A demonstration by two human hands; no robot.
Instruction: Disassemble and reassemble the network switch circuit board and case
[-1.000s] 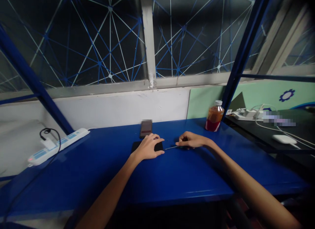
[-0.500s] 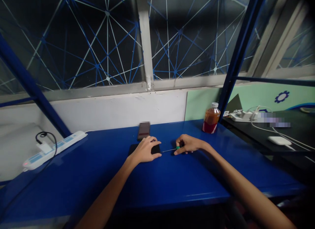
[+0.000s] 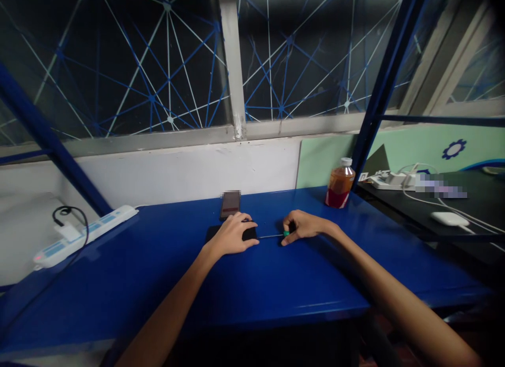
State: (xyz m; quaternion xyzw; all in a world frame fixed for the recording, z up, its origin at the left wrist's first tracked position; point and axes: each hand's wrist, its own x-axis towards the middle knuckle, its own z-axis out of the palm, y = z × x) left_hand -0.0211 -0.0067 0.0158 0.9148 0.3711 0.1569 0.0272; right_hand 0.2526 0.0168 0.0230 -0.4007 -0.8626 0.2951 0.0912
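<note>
A flat black device (image 3: 250, 233) lies on the blue table, partly covered by my left hand (image 3: 232, 234). That hand spans it, thumb at the near edge and fingers toward the far edge, holding it down. To the right, my right hand (image 3: 300, 226) pinches the green handle of a thin screwdriver (image 3: 286, 234) between thumb and bent fingers. Its narrow metal shaft points left and reaches the device's right edge; whether the tip touches or enters it, I cannot tell. Just behind my left hand lies a dark phone (image 3: 230, 204).
A bottle of reddish-brown drink (image 3: 340, 184) stands at the back right. On the left lies a white power strip (image 3: 89, 235) with a black cable. Blue frame posts rise on both sides. A black table (image 3: 418, 209) on the right carries chargers and white cables.
The view has tipped slightly, so everything sits a little higher. My right fingers have loosened a bit around the screwdriver, showing more of its green handle. My left hand stays on the device.
</note>
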